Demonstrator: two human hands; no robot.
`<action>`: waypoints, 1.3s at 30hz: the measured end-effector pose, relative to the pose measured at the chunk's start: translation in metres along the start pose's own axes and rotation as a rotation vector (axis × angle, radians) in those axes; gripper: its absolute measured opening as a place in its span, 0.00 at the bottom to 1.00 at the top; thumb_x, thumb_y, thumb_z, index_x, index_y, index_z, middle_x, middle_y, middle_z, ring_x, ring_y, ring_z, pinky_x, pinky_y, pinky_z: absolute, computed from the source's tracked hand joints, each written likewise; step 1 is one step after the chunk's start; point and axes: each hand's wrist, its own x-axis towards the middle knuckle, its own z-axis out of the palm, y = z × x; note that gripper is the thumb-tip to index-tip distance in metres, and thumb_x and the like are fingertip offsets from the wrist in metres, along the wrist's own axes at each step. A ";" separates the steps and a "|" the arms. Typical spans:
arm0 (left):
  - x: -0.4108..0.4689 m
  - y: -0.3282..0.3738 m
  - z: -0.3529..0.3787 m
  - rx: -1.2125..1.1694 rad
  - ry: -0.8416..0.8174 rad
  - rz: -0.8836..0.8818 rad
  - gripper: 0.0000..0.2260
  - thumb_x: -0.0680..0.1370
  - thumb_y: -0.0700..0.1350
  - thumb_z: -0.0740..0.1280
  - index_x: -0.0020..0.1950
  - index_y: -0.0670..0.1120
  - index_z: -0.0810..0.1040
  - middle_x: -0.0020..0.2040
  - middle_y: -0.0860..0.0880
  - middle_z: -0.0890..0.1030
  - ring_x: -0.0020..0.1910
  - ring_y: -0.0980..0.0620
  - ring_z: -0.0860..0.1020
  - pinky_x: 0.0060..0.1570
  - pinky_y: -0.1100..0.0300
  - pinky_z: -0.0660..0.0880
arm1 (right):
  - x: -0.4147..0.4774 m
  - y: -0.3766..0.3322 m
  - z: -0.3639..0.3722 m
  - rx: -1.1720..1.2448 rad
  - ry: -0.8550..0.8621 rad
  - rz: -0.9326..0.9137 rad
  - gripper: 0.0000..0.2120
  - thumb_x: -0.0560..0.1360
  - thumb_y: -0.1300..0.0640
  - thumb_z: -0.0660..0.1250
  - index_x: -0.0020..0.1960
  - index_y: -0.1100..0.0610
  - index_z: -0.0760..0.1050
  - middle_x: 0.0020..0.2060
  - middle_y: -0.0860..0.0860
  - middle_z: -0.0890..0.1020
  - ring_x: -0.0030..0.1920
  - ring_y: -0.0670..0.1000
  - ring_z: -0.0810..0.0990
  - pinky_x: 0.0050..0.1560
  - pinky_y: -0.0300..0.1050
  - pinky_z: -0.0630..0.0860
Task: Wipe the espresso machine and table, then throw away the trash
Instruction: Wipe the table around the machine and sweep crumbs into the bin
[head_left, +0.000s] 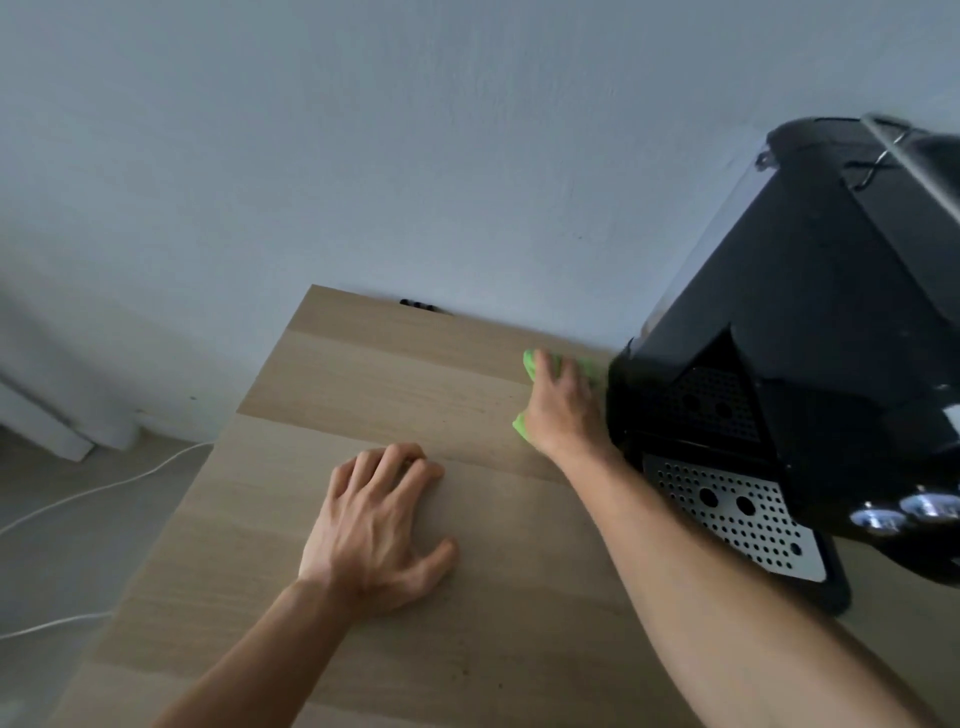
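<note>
White cable (104, 483) on floor at left, left hand (379, 525) rests loose and empty on wooden table (363, 364), right hand (563, 410) presses green cloth (530, 364) onto the tabletop with fingers extended, just beside black espresso machine (805, 364) at right.

Cloth (528, 365) mostly beneath right hand (563, 410); espresso machine (805, 312) partly off-frame.

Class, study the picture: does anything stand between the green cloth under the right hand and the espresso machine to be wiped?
Nothing visible does. The right hand presses the green cloth on the table right beside the espresso machine, with no object between them. The left hand rests apart on the wood.
</note>
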 end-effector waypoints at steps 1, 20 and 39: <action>0.000 0.000 0.000 -0.001 0.000 -0.001 0.27 0.63 0.64 0.65 0.57 0.52 0.74 0.57 0.52 0.73 0.55 0.48 0.71 0.57 0.52 0.65 | -0.012 -0.004 -0.003 0.017 -0.020 -0.042 0.19 0.75 0.62 0.60 0.65 0.56 0.63 0.59 0.61 0.71 0.59 0.61 0.70 0.52 0.50 0.69; -0.002 0.002 -0.001 0.006 -0.010 -0.014 0.26 0.63 0.63 0.64 0.57 0.51 0.74 0.57 0.52 0.72 0.55 0.47 0.70 0.57 0.51 0.65 | -0.060 0.018 0.003 -0.011 -0.123 -0.111 0.34 0.74 0.60 0.63 0.75 0.62 0.51 0.72 0.65 0.58 0.71 0.67 0.55 0.71 0.63 0.52; -0.021 -0.033 -0.009 0.003 0.090 -0.146 0.24 0.65 0.60 0.61 0.57 0.49 0.74 0.56 0.50 0.73 0.55 0.47 0.70 0.53 0.55 0.62 | 0.040 0.019 -0.010 0.014 -0.108 -0.181 0.32 0.68 0.73 0.55 0.66 0.47 0.69 0.71 0.47 0.64 0.71 0.53 0.58 0.67 0.62 0.52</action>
